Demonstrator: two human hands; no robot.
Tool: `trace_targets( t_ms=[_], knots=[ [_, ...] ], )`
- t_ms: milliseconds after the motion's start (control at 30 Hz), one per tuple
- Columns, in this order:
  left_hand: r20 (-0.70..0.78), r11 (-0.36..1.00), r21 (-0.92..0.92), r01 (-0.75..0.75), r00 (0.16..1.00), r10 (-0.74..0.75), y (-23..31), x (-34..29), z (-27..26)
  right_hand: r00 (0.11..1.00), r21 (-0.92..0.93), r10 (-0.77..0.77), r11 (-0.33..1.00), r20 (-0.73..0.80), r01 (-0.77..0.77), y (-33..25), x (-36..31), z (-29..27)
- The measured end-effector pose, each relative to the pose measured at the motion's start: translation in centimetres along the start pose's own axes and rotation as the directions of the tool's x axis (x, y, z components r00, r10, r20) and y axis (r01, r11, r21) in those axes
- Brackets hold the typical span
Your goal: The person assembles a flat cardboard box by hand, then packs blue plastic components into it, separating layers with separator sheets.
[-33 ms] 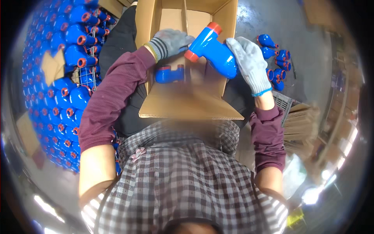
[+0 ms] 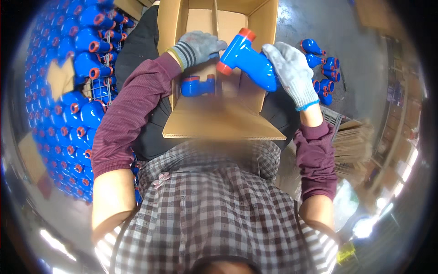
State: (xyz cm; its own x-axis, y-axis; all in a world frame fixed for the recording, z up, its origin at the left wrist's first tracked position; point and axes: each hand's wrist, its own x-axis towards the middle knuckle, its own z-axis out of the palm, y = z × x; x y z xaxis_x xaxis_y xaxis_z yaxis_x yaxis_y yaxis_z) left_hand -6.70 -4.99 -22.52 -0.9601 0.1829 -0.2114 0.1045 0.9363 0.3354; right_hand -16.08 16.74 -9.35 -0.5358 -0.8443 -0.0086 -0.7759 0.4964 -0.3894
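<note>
My right hand [image 2: 288, 68], in a pale grey work glove, is closed on the rounded end of a glossy blue pipe fitting [image 2: 248, 61] with red-orange rims. That fitting hangs tilted over an open cardboard box [image 2: 171, 34]. Across from it, my gloved left hand [image 2: 196, 47] is at the box's upright cardboard divider [image 2: 216, 18], its fingertips closed about the edge; the fingers' far side is hidden. A small gap separates it from the held fitting. Lower in the box, left of the divider, lies another blue fitting [image 2: 198, 86].
A large stack of blue fittings [image 2: 68, 118] fills the left side, partly in a wire cage [image 2: 101, 89]. Several more fittings [image 2: 315, 60] lie on the floor at right. The box's near flap [image 2: 223, 123] is folded out toward me. Flattened cardboard [image 2: 353, 146] lies at lower right.
The held fitting has turned slightly, and its upper rim has shifted a little left and up. My right hand moved slightly with it; my left hand has drawn up a little.
</note>
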Motion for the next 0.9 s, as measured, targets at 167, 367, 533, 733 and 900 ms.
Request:
trace_targets(
  t_ms=[167, 367, 533, 733, 900],
  knots=[
    [-0.101, 0.982, 0.137, -0.128, 0.985, 0.142, -1.3, -0.3, 0.4, 0.849, -0.534, -0.013, 0.773, 0.528, 0.343, -0.1, 2.6, 3.9],
    [-0.133, 0.997, 0.024, -0.08, 0.988, 0.082, 0.4, -1.4, 0.6, 0.639, -0.501, 0.279, 0.843, 0.717, 0.195, 1.3, 4.7, 13.9],
    [-0.277, 0.998, -0.051, -0.042, 0.96, 0.026, 0.3, -1.1, 1.0, 0.72, -0.48, 0.343, 0.877, 0.604, -0.016, 4.3, 1.0, 22.1],
    [-0.266, 0.998, 0.008, 0.065, 0.962, -0.06, -0.3, -1.3, 1.3, 0.736, -0.314, 0.268, 0.946, 0.622, -0.079, 4.4, -0.7, 22.2],
    [0.075, 0.907, -0.077, 0.414, 0.91, -0.409, 4.1, 0.4, 1.0, 0.792, -0.282, 0.256, 0.953, 0.554, -0.11, 5.8, -1.5, 23.0]
  ],
)
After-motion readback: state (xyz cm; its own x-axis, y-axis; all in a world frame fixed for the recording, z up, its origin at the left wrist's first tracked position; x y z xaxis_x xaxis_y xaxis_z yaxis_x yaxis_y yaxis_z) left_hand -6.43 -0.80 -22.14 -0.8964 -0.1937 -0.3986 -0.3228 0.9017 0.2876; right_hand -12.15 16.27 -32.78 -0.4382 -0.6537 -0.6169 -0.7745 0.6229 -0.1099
